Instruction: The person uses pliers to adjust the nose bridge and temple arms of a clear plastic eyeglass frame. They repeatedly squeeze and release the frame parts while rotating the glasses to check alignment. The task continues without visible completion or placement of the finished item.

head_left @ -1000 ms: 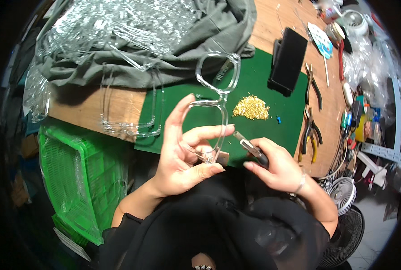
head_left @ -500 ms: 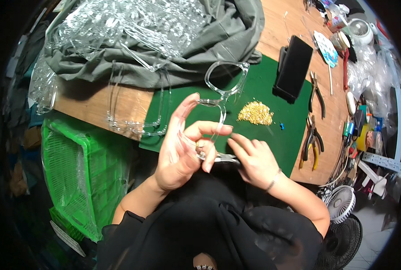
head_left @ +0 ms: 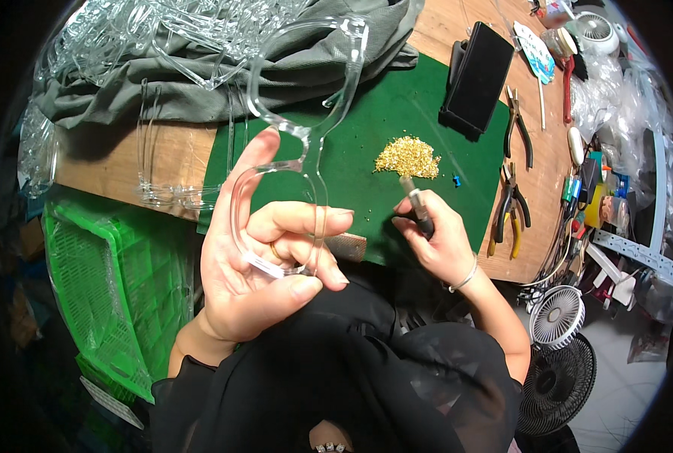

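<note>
My left hand is closed on the lower rim of a clear plastic eyeglass frame. The frame stands upright, its other rim rising above my fingers. My right hand grips a slim tool with a dark body and a pale tip; its exact kind is blurred. That tip points at the near edge of a heap of tiny gold-coloured metal parts on the green mat. Beside my left fingertips a brownish, textured piece shows at the mat's near edge.
Many clear frames lie on grey cloth at the back left. A black phone-like slab, a blue pin and pliers are on the right. A green crate stands left, a white fan lower right.
My left hand and the eyeglass frame have come closer and moved left. My right hand has drawn away to the right, its tool now beside the gold heap. The whole view has shifted.
</note>
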A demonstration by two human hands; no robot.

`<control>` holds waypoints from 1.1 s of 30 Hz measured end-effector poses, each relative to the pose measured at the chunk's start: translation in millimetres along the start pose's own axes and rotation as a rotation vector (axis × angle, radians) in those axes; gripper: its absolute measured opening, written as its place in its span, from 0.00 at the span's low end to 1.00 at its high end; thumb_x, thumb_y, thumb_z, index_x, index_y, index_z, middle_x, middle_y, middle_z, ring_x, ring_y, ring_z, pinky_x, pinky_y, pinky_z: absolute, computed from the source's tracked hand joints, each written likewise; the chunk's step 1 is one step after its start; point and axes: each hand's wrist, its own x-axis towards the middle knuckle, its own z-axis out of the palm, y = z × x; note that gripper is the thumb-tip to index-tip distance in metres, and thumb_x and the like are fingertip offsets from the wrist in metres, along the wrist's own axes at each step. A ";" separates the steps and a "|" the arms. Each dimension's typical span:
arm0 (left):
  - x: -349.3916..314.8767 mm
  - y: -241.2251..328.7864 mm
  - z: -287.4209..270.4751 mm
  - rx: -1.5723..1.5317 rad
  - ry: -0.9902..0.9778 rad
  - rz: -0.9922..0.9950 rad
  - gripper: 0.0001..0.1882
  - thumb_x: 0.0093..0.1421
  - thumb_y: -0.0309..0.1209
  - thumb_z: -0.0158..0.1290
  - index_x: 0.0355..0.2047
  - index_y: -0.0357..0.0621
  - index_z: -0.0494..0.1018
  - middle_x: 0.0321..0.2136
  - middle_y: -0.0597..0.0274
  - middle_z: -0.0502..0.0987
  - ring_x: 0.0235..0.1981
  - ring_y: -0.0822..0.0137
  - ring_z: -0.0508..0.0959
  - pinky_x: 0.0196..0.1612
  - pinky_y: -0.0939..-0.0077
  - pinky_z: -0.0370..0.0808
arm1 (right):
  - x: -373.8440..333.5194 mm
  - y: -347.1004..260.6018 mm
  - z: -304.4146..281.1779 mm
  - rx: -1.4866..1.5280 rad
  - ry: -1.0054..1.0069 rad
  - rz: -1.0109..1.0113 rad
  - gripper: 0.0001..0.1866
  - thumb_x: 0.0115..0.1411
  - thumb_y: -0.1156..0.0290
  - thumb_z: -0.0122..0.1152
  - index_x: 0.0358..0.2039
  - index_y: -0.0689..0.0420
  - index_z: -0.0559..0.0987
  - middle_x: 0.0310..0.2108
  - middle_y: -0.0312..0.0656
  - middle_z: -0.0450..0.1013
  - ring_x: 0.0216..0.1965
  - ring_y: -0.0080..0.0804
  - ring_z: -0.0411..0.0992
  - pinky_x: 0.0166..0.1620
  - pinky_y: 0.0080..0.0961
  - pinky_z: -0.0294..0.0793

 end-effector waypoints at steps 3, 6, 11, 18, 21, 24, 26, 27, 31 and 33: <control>-3.4 -2.1 -12.5 -0.020 -0.069 0.081 0.54 0.44 0.24 0.59 0.63 0.43 0.31 0.43 0.47 0.73 0.23 0.63 0.78 0.28 0.74 0.75 | -2.8 0.8 3.6 -0.170 -0.033 -0.152 0.10 0.46 0.79 0.59 0.30 0.59 0.70 0.25 0.44 0.66 0.27 0.42 0.67 0.32 0.31 0.67; -1.8 3.4 -16.2 -0.314 -0.189 0.012 0.51 0.52 0.28 0.57 0.63 0.53 0.30 0.47 0.43 0.69 0.28 0.54 0.78 0.30 0.59 0.77 | 0.9 8.0 3.8 -0.295 -0.050 -0.110 0.10 0.46 0.79 0.58 0.30 0.58 0.70 0.25 0.44 0.67 0.27 0.42 0.67 0.32 0.32 0.67; -6.5 9.8 -16.9 -0.422 -0.200 -0.268 0.37 0.46 0.40 0.63 0.51 0.45 0.55 0.42 0.35 0.70 0.34 0.47 0.78 0.36 0.59 0.78 | 19.9 9.5 23.0 -0.539 -0.122 -0.237 0.16 0.38 0.79 0.59 0.31 0.55 0.71 0.26 0.39 0.65 0.32 0.37 0.65 0.35 0.30 0.63; -15.5 13.0 -26.8 -0.358 -0.276 -0.326 0.21 0.59 0.48 0.48 0.29 0.39 0.66 0.37 0.38 0.72 0.27 0.55 0.79 0.34 0.60 0.77 | 20.1 15.4 24.9 -0.516 -0.141 -0.191 0.12 0.40 0.78 0.59 0.29 0.54 0.72 0.26 0.39 0.65 0.32 0.37 0.66 0.35 0.30 0.62; -18.2 14.0 -17.2 -0.207 -0.298 -0.347 0.14 0.63 0.39 0.43 0.33 0.37 0.65 0.39 0.42 0.72 0.29 0.63 0.77 0.36 0.66 0.75 | 22.5 15.0 27.5 -0.529 -0.155 -0.157 0.11 0.42 0.76 0.59 0.29 0.55 0.72 0.26 0.39 0.66 0.32 0.37 0.66 0.35 0.31 0.62; -15.3 11.1 -12.5 0.051 -0.379 -0.364 0.11 0.63 0.28 0.42 0.43 0.35 0.60 0.40 0.46 0.71 0.33 0.65 0.76 0.36 0.71 0.74 | 26.4 11.5 24.9 -0.550 -0.164 -0.151 0.09 0.43 0.75 0.58 0.28 0.56 0.72 0.26 0.40 0.67 0.32 0.37 0.67 0.36 0.31 0.63; -20.1 -0.7 -2.5 -0.034 -0.269 -0.427 0.22 0.60 0.20 0.42 0.53 0.36 0.50 0.43 0.49 0.66 0.37 0.67 0.75 0.36 0.78 0.74 | 25.5 12.4 24.4 -0.538 -0.153 -0.155 0.10 0.43 0.75 0.58 0.28 0.56 0.72 0.27 0.41 0.67 0.33 0.38 0.67 0.35 0.32 0.63; -18.3 -4.4 0.8 -0.005 -0.287 -0.452 0.23 0.60 0.20 0.42 0.54 0.35 0.49 0.45 0.48 0.65 0.38 0.68 0.74 0.36 0.78 0.74 | 25.1 10.4 21.4 -0.505 -0.108 -0.180 0.09 0.45 0.77 0.58 0.29 0.57 0.72 0.26 0.42 0.68 0.31 0.38 0.68 0.34 0.30 0.65; -14.2 -9.1 3.2 0.011 -0.293 -0.481 0.24 0.59 0.19 0.42 0.56 0.34 0.52 0.46 0.50 0.66 0.35 0.74 0.74 0.39 0.82 0.72 | 13.5 -13.3 -4.6 0.025 0.002 0.057 0.07 0.48 0.83 0.53 0.30 0.61 0.71 0.23 0.41 0.68 0.24 0.33 0.68 0.32 0.22 0.68; -15.8 -7.7 2.7 -0.003 -0.301 -0.540 0.24 0.59 0.19 0.43 0.56 0.34 0.52 0.46 0.50 0.67 0.32 0.75 0.74 0.38 0.82 0.72 | 2.7 -30.2 -9.8 0.179 0.067 -0.036 0.07 0.46 0.86 0.52 0.27 0.61 0.71 0.23 0.41 0.67 0.25 0.32 0.68 0.31 0.23 0.68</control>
